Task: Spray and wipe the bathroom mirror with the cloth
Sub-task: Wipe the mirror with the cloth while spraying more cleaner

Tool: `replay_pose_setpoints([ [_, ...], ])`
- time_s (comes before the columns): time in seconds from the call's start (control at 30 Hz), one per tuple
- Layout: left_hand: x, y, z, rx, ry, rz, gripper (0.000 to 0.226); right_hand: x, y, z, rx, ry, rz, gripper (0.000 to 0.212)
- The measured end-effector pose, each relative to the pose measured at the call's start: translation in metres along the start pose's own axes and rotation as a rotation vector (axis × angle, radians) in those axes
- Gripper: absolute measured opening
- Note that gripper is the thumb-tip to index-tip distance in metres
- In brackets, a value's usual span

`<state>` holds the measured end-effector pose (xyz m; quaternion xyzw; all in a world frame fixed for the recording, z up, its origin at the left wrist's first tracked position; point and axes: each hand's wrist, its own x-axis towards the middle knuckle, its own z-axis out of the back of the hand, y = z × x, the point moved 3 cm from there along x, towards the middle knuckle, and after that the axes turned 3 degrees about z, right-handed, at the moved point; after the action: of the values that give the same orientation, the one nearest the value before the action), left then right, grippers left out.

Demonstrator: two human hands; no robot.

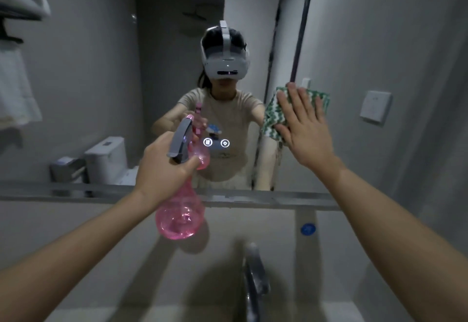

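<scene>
Left hand (162,167) clamped around pink spray bottle (181,217), nozzle toward mirror (101,93). Right hand (306,131), fingers straight and spread, pressing green-and-white cloth (272,116) flat on glass.

cloth (276,112) on mirror (101,81), tap (254,271) below

The right hand (305,129) covers most of the green-and-white cloth (274,116). The left hand (162,167) hides the pink spray bottle's (181,216) neck. The blurred tap (254,278) runs off the bottom edge.

grey tap (254,271), wall switch (375,105), blue sticker (308,229), steel ledge (291,198)
</scene>
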<state>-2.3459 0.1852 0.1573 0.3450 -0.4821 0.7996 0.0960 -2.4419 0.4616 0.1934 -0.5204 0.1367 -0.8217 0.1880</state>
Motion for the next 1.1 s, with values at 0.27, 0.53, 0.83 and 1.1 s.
replay_pose_setpoints([
  [0.27, -0.037, 0.006, -0.031, -0.02, -0.076, 0.206, 0.039, -0.014, 0.019, -0.017, 0.117, -0.109, -0.145, 0.06],
  [0.53, -0.06, 0.033, -0.019, -0.015, -0.099, 0.242, 0.035, -0.078, 0.106, -0.05, 0.176, 0.026, -0.065, 0.066],
  [0.83, -0.074, 0.09, 0.029, -0.041, -0.086, 0.33, 0.017, -0.102, 0.181, -0.074, 0.269, 0.044, -0.208, 0.069],
  [1.1, -0.072, 0.152, 0.096, -0.061, -0.12, 0.391, 0.007, -0.038, 0.287, -0.072, 0.205, 0.04, -0.046, 0.067],
])
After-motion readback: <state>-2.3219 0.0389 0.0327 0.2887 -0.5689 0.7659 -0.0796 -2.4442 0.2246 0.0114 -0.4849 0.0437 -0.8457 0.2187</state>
